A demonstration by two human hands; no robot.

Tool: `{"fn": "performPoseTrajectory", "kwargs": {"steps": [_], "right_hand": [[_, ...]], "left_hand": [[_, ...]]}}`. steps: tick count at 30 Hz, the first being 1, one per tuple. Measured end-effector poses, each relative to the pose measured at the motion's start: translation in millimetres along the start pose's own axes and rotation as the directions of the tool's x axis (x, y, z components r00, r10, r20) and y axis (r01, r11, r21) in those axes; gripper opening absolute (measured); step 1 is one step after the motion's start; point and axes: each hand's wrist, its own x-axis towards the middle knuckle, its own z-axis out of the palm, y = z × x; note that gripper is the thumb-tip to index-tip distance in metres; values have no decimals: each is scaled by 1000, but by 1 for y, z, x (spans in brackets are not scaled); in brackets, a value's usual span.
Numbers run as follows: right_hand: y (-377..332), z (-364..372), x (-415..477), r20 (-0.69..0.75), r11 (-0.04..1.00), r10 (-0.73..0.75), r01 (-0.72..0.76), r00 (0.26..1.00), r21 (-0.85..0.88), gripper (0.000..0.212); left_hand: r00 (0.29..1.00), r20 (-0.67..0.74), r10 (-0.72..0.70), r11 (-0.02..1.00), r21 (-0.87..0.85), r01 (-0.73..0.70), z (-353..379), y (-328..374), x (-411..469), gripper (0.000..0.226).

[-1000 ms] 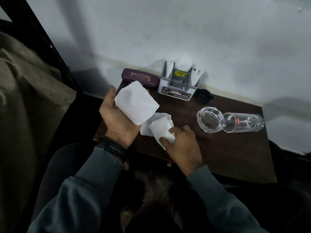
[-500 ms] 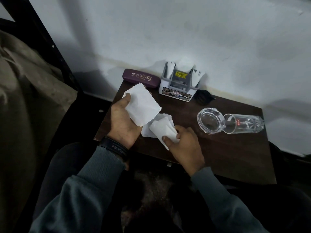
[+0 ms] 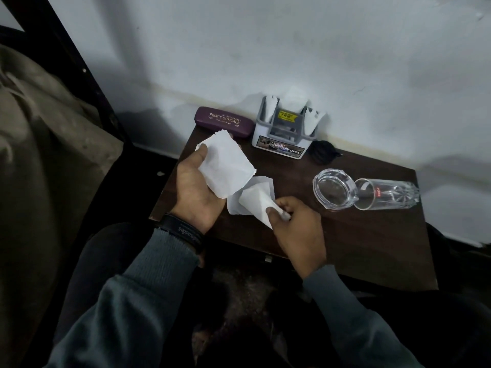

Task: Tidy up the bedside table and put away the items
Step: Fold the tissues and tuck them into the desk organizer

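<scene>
My left hand [image 3: 196,193] holds a flat white tissue [image 3: 225,166] over the left end of the dark wooden bedside table [image 3: 366,240]. My right hand [image 3: 297,232] pinches the corner of a second white tissue [image 3: 256,201], which is lifted off another tissue [image 3: 233,207] lying on the table. A purple glasses case [image 3: 221,122] lies at the back left. Beside it stands a white and grey organiser [image 3: 285,134] with white tissues stuck in its slots.
A clear glass ashtray [image 3: 334,188] and a drinking glass on its side [image 3: 388,193] lie at the right. A black coiled object [image 3: 322,152] sits behind them by the wall. A bed with a beige cover [image 3: 39,155] is on the left.
My left hand has closed its thumb over the flat tissue and shifted slightly right. My right hand has lifted its tissue a little off the table.
</scene>
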Motion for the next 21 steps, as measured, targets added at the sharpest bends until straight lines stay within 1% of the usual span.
{"fn": "performPoseTrajectory", "kwargs": {"steps": [2, 6, 9, 11, 13, 15, 16, 18, 19, 21], "right_hand": [[1, -2, -1, -28, 1000, -27, 27, 999, -8, 13], [3, -3, -2, -123, 991, -134, 134, 983, -12, 11], [3, -6, -1, -156, 988, -143, 150, 977, 34, 8], [1, -7, -2, -122, 987, -87, 102, 989, 122, 6], [-3, -11, -1, -91, 972, 11, 11, 996, 234, 3], [-10, -16, 2, -115, 931, 74, -27, 991, 363, 4], [-16, -19, 4, -152, 906, 85, -13, 985, 423, 5], [-34, -26, 5, -248, 854, 59, 79, 967, 514, 7], [-45, -29, 4, -298, 835, 11, 155, 955, 529, 6], [-67, -31, -1, -366, 824, -158, 327, 917, 463, 4]], "left_hand": [[1000, -7, 2, 1000, 7, -2, 0, 0, 0, 50], [999, -32, 6, 1000, 23, -6, 1, -1, 0, 47], [999, -39, -3, 1000, 19, 3, 2, -1, 0, 48], [999, -34, -2, 1000, 25, 2, 1, -1, -1, 48], [1000, -29, -1, 1000, 27, 2, 2, -2, -1, 48], [999, -32, -2, 1000, 25, 3, 2, -2, -1, 48], [999, -32, -14, 1000, 22, 15, 2, -2, -1, 48], [998, -34, -53, 998, 28, 54, 2, -4, 0, 49], [997, -38, -72, 997, 36, 73, 2, -5, 0, 50], [992, -41, -122, 992, 32, 123, 3, -8, 0, 54]]}}
